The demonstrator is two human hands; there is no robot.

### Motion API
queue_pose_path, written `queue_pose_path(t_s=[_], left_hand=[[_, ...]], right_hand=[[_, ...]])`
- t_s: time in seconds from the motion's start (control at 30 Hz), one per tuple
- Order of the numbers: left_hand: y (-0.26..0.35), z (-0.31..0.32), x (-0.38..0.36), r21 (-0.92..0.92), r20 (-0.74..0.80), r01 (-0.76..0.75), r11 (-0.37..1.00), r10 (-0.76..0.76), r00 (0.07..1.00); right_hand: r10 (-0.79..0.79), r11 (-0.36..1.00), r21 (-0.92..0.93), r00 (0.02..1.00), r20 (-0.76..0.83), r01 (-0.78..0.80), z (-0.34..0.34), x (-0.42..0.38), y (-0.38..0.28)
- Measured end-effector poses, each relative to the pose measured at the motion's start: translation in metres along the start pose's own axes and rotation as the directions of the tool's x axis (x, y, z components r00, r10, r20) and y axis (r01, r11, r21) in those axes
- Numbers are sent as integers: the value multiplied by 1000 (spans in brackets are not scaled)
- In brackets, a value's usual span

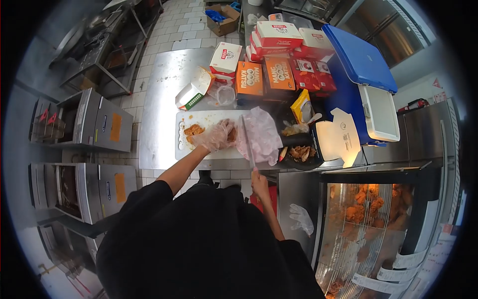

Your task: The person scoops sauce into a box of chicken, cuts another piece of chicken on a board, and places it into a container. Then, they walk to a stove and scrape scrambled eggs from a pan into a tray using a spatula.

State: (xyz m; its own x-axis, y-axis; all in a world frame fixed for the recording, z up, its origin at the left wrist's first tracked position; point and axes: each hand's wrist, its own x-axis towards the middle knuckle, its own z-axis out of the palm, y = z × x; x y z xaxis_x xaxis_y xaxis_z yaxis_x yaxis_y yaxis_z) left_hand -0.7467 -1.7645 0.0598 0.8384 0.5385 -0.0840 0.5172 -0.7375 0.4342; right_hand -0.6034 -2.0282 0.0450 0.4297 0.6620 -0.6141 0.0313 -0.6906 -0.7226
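Observation:
My left hand (215, 137), in a clear plastic glove, is closed on a brown piece of fried chicken (232, 134) over the white cutting board (215, 116). Bare fingers of my right hand (259, 184) wrap around the pink handle of a long knife (248, 142). Its blade points away from me, just right of that piece. Cut fried chicken (193, 130) and crumbs lie at the board's left. A crumpled, pinkish translucent plastic bag (265, 132) spreads beside the blade, partly over the board's right side.
Behind the board stand an open carton (191, 93), orange boxes (249, 79) and red-and-white boxes (279, 34). To the right are a black tray with food scraps (301, 153), an opened box (341, 137) and a blue cooler (358, 55). A chicken display warmer (368, 214) is nearer me.

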Motion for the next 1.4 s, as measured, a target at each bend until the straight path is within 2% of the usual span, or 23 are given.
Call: queue_pose_path(t_s=[0.03,0.07,0.1,0.17,0.27,0.33,0.4,0.43,0.5,0.53,0.6,0.63,0.7,0.83,0.9,0.93,1.0,1.03,1.1,1.23,1.3,1.4], left_hand=[[2,-4,-1,-3,-3,-5,1000,5,1000],[5,-6,-4,24,-18,-28,999,29,999],[6,-10,-6,54,-31,-50,997,52,998],[3,-17,-5,21,14,-50,999,50,999],[-1,-24,-4,19,89,-79,997,77,993],[-9,-25,-5,58,115,-104,993,97,989],[-16,-22,-9,105,-21,-167,980,170,985],[-16,-36,-11,103,-18,-168,980,170,985],[-19,-60,-17,-127,-84,0,992,-11,996],[-30,-63,-18,-124,-78,-5,992,-4,997],[-51,-67,-25,-102,-357,-227,969,177,917],[-54,-72,-20,-102,-350,-231,967,183,919],[-59,-79,-12,210,-139,-326,922,358,923],[-66,-80,0,163,-10,-386,908,393,920],[-81,-67,12,155,73,-449,880,443,894],[-90,-51,17,151,77,-453,879,447,891],[-103,-29,24,260,22,-466,846,477,878],[-107,-27,25,254,28,-469,846,478,878],[-112,-30,23,2,36,-454,891,454,890],[-93,-58,22,-61,138,-396,916,401,906],[-88,-57,24,-38,196,-365,930,365,910],[-94,-44,30,-50,208,-406,913,407,890]], right_hand=[[-141,984,-130,979,-148,122,1,13,0],[-290,937,-274,918,-269,216,2,22,1],[-288,938,-273,918,-271,214,-1,27,-6],[-370,878,-435,860,-351,199,-9,34,-28],[-402,886,-407,802,-442,220,-12,25,-63],[-383,895,-394,816,-434,210,-5,18,-72],[-311,936,-296,840,-444,190,7,1,-74],[-308,937,-295,841,-445,187,15,-4,-66],[-233,970,-153,903,-362,189,30,-14,-58],[-227,972,-146,902,-367,185,38,-14,-60],[-105,992,-88,973,-206,88,53,-26,-63],[-126,985,-142,976,-179,101,60,-30,-75],[-159,978,-163,970,-184,129,72,-32,-97],[-197,962,-225,962,-188,153,84,-19,-100],[-143,960,-261,976,-165,96,82,-14,-101],[-88,953,-300,985,-146,41,81,-12,-102],[-79,947,-319,981,-177,19,85,-13,-101],[-74,942,-336,976,-204,1,88,-14,-102],[-55,941,-337,978,-203,-17,89,-17,-106],[2,940,-333,974,-226,-79,91,-26,-128],[47,930,-344,967,-250,-134,102,-21,-112],[80,915,-363,961,-266,-176,110,-1,-94]])
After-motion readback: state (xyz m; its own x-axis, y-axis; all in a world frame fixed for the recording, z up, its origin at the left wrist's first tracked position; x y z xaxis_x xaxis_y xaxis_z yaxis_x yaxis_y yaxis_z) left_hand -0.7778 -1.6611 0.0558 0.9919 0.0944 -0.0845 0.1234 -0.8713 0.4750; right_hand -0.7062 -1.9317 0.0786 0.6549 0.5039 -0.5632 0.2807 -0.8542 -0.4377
